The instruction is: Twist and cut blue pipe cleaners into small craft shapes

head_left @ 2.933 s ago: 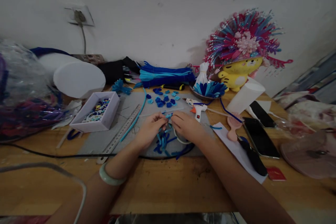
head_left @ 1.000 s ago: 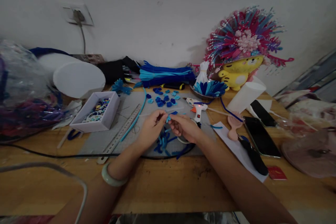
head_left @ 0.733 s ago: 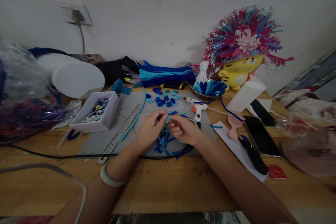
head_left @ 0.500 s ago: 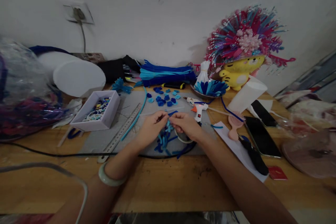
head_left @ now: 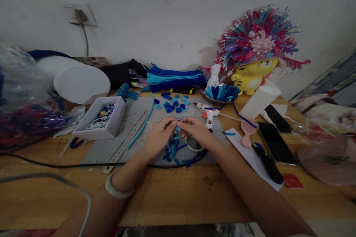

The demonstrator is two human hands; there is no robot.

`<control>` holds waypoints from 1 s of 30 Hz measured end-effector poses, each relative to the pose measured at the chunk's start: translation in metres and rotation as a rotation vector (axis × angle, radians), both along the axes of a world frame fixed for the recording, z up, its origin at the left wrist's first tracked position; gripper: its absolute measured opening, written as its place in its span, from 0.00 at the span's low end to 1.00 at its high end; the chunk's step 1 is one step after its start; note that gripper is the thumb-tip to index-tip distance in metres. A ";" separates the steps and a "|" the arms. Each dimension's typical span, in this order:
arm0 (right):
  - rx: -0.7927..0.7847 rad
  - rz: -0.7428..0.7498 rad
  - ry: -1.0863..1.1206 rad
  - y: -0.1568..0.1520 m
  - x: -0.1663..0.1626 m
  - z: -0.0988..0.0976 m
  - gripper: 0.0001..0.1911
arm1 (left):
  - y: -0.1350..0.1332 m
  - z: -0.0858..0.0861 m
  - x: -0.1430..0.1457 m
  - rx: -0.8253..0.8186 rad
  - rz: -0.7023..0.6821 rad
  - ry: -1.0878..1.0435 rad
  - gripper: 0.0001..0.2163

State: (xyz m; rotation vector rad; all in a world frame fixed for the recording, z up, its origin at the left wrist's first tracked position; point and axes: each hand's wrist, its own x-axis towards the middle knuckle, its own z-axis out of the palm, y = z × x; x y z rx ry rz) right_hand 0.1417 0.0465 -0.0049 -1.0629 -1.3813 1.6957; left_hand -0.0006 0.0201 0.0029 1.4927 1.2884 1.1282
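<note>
My left hand (head_left: 162, 135) and my right hand (head_left: 196, 130) meet above a grey mat, thumbs and fingers pinched together. Between their fingertips shows a small light-blue pipe cleaner piece (head_left: 177, 128), mostly covered by the fingers. Beneath the hands lie cut blue pipe cleaner pieces (head_left: 172, 151) in a loose pile. A roll of tape (head_left: 196, 147) sits partly under my right hand. Behind the hands, several small blue pipe cleaner flowers (head_left: 171, 106) are spread on the mat. A metal ruler (head_left: 125, 142) and a long light-blue pipe cleaner (head_left: 143, 126) rest left of my left hand.
A white box of beads (head_left: 100, 118) stands at left, a glue gun (head_left: 210, 116) right of the flowers. Bundled blue pipe cleaners (head_left: 175, 77) lie at the wall. Scissors (head_left: 268, 164), a pink brush (head_left: 247, 133) and phones (head_left: 276, 144) are at right. A black cable (head_left: 66, 164) crosses the table.
The light-blue piece between the fingers is now more covered, and my right fingers have curled slightly. Both hands stay together in about the same place; the view has shifted slightly.
</note>
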 end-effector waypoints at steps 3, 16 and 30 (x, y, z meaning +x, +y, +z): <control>-0.051 -0.082 0.094 -0.001 -0.002 0.001 0.11 | 0.002 -0.002 0.000 -0.052 0.008 -0.090 0.06; 0.462 -0.040 -0.107 0.000 0.003 -0.002 0.08 | 0.002 0.003 0.000 -0.547 -0.074 -0.674 0.03; 0.153 -0.194 -0.205 -0.007 -0.006 0.007 0.08 | -0.001 -0.004 -0.001 0.082 0.004 0.254 0.05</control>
